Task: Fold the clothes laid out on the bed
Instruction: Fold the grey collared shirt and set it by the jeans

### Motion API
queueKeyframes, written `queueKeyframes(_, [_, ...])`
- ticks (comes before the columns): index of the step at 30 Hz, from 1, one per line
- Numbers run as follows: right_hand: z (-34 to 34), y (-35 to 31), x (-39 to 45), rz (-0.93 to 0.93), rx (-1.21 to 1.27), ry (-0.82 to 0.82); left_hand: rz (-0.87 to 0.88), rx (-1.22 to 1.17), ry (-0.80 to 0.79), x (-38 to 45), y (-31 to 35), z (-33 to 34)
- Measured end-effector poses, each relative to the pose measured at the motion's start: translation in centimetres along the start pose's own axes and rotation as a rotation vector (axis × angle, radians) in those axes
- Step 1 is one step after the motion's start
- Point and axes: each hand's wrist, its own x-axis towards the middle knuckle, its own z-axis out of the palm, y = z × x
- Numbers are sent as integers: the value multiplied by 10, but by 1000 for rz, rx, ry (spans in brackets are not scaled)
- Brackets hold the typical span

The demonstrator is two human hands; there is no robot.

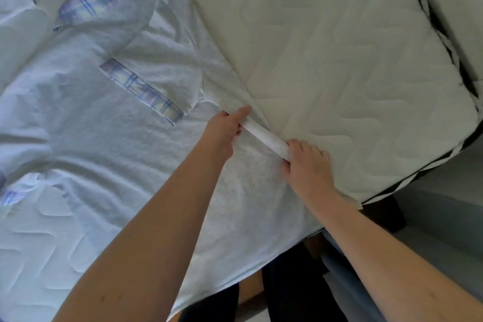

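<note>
Hands (264, 144) pinch shirt (104, 133) edge on bed (339, 47)

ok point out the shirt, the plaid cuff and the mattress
shirt (109, 138), head view, on its flat grey body
plaid cuff (141, 91), head view, mid-band of the folded-in sleeve
mattress (339, 47), head view, bare quilted top

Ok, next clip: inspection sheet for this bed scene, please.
Surface: quilted mattress, bare at right.
Job's things: pale shirt with plaid trim spread flat; its right side edge rolled into a narrow band.
Clutter: bit of plaid cloth at left edge.
Hands: left hand and right hand both grip the band.
Cables: nothing seen.
Surroundings: floor beyond the bed corner.
</note>
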Motion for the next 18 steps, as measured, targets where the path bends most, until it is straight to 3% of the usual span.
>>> queueKeyframes(5, [0,20,-55,158,-22,-41,-51,-107,-111,-16,-17,10])
queueKeyframes(9, [-2,28,-87,175,10,-19,-65,-42,-178,-36,-39,19])
queueKeyframes(13, [7,14,-117,136,36,108,-32,-59,-106,-50,-57,21])
queueKeyframes(18, [10,-11,-153,117,74,261,208,134,45,-57,-75,-8])
